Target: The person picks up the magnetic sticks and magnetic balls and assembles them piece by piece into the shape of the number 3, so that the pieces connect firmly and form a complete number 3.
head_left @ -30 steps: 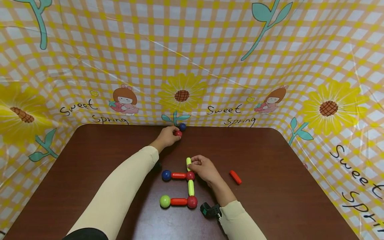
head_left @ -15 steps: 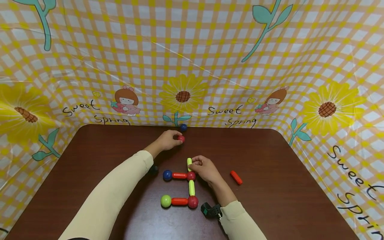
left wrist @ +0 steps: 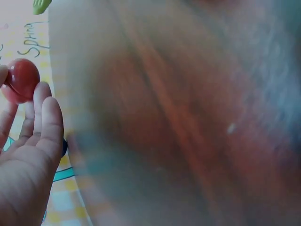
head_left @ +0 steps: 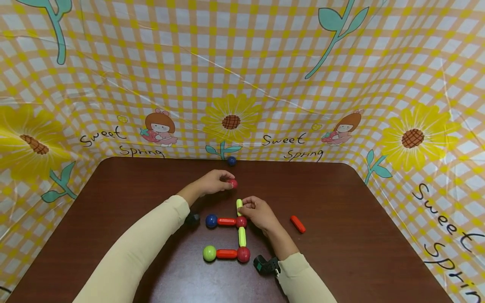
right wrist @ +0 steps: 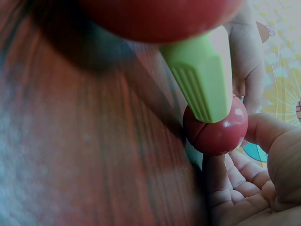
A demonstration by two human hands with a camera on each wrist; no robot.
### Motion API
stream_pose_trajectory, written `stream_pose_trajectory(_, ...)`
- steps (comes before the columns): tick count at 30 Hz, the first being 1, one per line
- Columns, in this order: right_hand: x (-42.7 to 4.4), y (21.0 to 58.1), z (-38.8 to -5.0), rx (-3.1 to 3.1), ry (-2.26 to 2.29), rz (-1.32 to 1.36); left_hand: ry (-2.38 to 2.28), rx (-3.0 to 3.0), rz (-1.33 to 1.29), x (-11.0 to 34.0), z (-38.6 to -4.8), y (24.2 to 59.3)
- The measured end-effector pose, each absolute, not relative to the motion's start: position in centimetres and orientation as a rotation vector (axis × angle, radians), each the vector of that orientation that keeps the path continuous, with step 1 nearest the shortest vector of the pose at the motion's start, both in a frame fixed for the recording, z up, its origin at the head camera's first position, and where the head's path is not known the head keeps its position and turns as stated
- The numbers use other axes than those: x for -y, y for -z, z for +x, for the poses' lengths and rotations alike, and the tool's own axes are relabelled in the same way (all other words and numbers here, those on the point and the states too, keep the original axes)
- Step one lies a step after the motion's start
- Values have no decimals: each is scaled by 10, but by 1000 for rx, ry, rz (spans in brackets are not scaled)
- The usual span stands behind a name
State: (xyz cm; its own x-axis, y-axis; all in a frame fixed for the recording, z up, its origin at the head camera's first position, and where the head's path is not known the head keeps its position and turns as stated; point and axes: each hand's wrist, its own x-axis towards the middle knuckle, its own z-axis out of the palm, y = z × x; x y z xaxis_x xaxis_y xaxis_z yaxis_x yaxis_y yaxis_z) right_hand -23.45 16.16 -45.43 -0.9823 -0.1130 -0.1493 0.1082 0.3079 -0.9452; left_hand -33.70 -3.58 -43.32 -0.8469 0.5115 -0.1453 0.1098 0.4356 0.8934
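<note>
My left hand (head_left: pixel 212 182) holds a red ball (head_left: pixel 233 184) by the fingertips above the table's far half. In the left wrist view the same red ball (left wrist: pixel 24 77) sits between thumb and fingers. Nearer me, my right hand (head_left: pixel 259 213) pinches an upright-lying yellow-green rod (head_left: pixel 239 205) just beyond a red joint ball (head_left: pixel 241 222). That ball joins a red rod (head_left: pixel 227 221) with a blue ball (head_left: pixel 211 221) to its left. A second yellow-green rod (head_left: pixel 242 237) leads down to another red ball (head_left: pixel 243 254), then a red rod (head_left: pixel 226 253) and a green ball (head_left: pixel 209 253).
A loose red rod (head_left: pixel 297 224) lies right of the right hand. At the far edge of the brown table (head_left: pixel 341 252) rests a blue ball (head_left: pixel 232 160). A flower-patterned checked cloth (head_left: pixel 242 75) rises behind and at both sides.
The left hand has drawn the red ball from beside the far blue ball toward me and slightly right. My right hand keeps its hold on the yellow-green rod; the joined pieces stay put.
</note>
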Motion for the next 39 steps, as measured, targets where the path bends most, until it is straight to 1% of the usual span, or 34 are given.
stream_pose_trajectory(7,-162,457,-234,-2397,1764,-16,-1502,-2102,499,37,-329,439)
stream_pose_trajectory(19,-162,454,-233,-2391,1763,-16,-1394,-2089,593,27,-320,436)
stream_pose_trajectory(22,-160,443,-228,-2378,1750,-28,-1386,-2104,587,26,-319,436)
stream_pose_trajectory(26,-160,442,-229,-2386,1732,-30,-1362,-2144,584,26,-318,437)
stream_pose_trajectory(29,-160,455,-234,-2404,1744,-22,-1322,-2231,591,31,-313,437)
stream_pose_trajectory(34,-160,458,-234,-2417,1750,-22,-1243,-2373,600,49,-297,435)
stream_pose_trajectory(39,-160,458,-234,-2439,1751,-23,-1115,-2441,698,71,-275,435)
